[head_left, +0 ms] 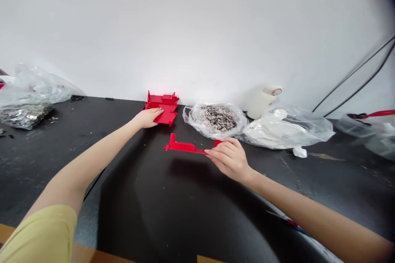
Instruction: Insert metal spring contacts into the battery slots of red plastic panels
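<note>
The left hand lay flat on a red plastic part, with its fingers straight and not curled, so it was resting on the part and not squeezing it. That part sat on a black table, near the far edge and close to a white wall. The right hand was closed on one end of a long red plastic piece, and the rest of the piece stuck out to the left. The two red things were near each other but not touching. A clear bag of small shiny metal bits lay just past the right hand, right beside a clear bag of white stuff. A white bottle with a cap stood behind them, by the wall. Far to the left lay a bag of dark metal bits, with a big clear bag behind it and small black bits close by. Black cables ran across the wall on the right. A yellow sleeve covered the top of the left arm.
</note>
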### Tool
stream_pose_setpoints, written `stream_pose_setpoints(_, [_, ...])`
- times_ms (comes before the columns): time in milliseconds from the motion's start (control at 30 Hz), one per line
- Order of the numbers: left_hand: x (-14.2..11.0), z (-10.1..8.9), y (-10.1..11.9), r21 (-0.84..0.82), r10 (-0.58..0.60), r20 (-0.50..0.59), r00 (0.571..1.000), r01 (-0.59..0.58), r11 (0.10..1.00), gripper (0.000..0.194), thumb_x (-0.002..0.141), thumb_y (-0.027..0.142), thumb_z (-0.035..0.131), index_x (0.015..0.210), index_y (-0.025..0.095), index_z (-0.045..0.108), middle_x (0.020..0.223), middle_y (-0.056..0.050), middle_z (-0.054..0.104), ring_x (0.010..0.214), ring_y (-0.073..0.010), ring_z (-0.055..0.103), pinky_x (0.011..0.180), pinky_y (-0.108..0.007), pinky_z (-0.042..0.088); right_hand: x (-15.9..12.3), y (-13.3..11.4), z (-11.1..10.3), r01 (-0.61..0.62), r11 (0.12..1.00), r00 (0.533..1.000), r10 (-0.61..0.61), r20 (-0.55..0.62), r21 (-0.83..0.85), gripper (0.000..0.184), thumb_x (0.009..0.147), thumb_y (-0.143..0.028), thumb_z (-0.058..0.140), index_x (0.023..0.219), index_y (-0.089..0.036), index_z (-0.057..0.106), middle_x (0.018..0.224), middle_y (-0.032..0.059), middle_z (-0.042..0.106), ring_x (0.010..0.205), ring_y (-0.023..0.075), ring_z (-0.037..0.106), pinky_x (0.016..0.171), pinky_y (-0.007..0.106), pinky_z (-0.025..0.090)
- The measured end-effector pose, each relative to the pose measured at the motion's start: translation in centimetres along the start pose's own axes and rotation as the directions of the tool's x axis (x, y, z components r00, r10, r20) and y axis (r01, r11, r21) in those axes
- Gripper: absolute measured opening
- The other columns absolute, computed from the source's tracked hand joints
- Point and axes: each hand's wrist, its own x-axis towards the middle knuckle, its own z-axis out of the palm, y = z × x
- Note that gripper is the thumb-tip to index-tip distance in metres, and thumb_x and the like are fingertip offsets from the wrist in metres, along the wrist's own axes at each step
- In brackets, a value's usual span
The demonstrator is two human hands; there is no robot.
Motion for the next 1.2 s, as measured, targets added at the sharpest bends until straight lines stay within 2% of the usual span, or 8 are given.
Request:
stream_pose_setpoints(233, [-1.5,0.0,0.8,0.002,0.008,-0.058,0.998,-0.008,1.000,0.077,0.088,0.044,0.058,0.154,0.016,0.031,0.161,-0.014,0.032,0.150,-0.0281,0.029,0.124,-0.046,0.020,1.4,1.4,0.5,-0.247,0.969,0.969,0.247,-0.034,0.006,0.009,0.093,-0.022,0.064,0.097,-0.025,0.071,0.074,-0.0013,0.071,0.068,0.0149,0.062,0.074,0.035,0.047])
stream_pose_setpoints(300, [-2.4,0.1,1.0,0.004,-0.016,-0.091,0.996,0.016,1.000,0.072,0.091,0.044,0.054,0.153,0.014,0.031,0.160,-0.015,0.034,0.149,-0.0285,0.032,0.122,-0.045,0.025,2.3,2.5,1.4,-0.338,0.941,0.939,0.336,-0.071,-0.007,0.012,0.095,-0.027,0.061,0.095,-0.025,0.073,0.076,0.0005,0.071,0.070,0.0168,0.062,0.072,0.036,0.046])
stream_pose_setpoints(433, [-3.5,0.7,1.0,0.006,-0.035,-0.121,0.992,0.036,0.999,0.058,0.096,0.038,0.045,0.149,0.013,0.039,0.155,-0.015,0.043,0.144,-0.0264,0.041,0.118,-0.040,0.034,4.9,5.2,4.6,-0.439,0.897,0.895,0.430,-0.121,-0.058,0.024,0.098,-0.037,0.055,0.098,-0.026,0.077,0.083,0.0043,0.074,0.082,0.0224,0.062,0.084,0.043,0.043])
stream_pose_setpoints(633, [-3.3,1.6,1.2,0.016,-0.051,-0.193,0.980,0.055,0.998,0.050,0.099,0.029,0.038,0.145,0.010,0.045,0.150,-0.018,0.048,0.139,-0.0282,0.047,0.116,-0.042,0.037,9.7,7.5,13.0,-0.323,0.942,0.933,0.333,0.134,-0.093,0.027,0.100,-0.031,0.050,0.110,-0.030,0.076,0.103,0.0015,0.075,0.101,0.0222,0.058,0.106,0.044,0.037])
stream_pose_setpoints(733, [-3.0,1.9,1.5,0.027,-0.049,-0.222,0.974,0.056,0.998,0.050,0.099,0.026,0.036,0.144,0.007,0.046,0.148,-0.020,0.050,0.138,-0.0293,0.047,0.116,-0.043,0.036,11.0,7.8,17.2,-0.261,0.960,0.922,0.278,0.268,-0.101,0.032,0.100,-0.023,0.046,0.115,-0.030,0.073,0.112,0.0025,0.073,0.110,0.0216,0.054,0.114,0.045,0.030])
stream_pose_setpoints(833, [-3.0,2.2,1.6,0.041,-0.048,-0.241,0.969,0.060,0.997,0.050,0.099,0.024,0.036,0.145,0.008,0.045,0.148,-0.020,0.050,0.139,-0.0290,0.047,0.116,-0.044,0.036,11.4,8.1,20.1,-0.238,0.964,0.895,0.266,0.359,-0.120,0.029,0.101,-0.023,0.046,0.119,-0.024,0.069,0.115,0.0064,0.070,0.114,0.0218,0.055,0.112,0.048,0.031])
stream_pose_setpoints(967, [-2.9,2.6,1.5,0.052,-0.046,-0.248,0.968,0.061,0.997,0.050,0.098,0.024,0.036,0.146,0.011,0.044,0.149,-0.018,0.050,0.138,-0.0281,0.047,0.116,-0.044,0.036,11.3,8.6,21.7,-0.217,0.964,0.859,0.264,0.439,-0.155,0.029,0.100,-0.036,0.052,0.120,-0.019,0.063,0.121,0.0078,0.063,0.117,0.0223,0.056,0.107,0.047,0.039])
stream_pose_setpoints(1200, [-2.8,2.8,1.4,0.036,-0.049,-0.254,0.966,0.060,0.998,0.051,0.098,0.023,0.036,0.145,0.008,0.045,0.149,-0.019,0.050,0.139,-0.0287,0.046,0.117,-0.045,0.034,11.2,9.2,21.2,-0.171,0.966,0.799,0.252,0.546,-0.196,0.028,0.097,-0.036,0.057,0.115,-0.016,0.064,0.117,0.0084,0.064,0.113,0.0225,0.059,0.103,0.048,0.045])
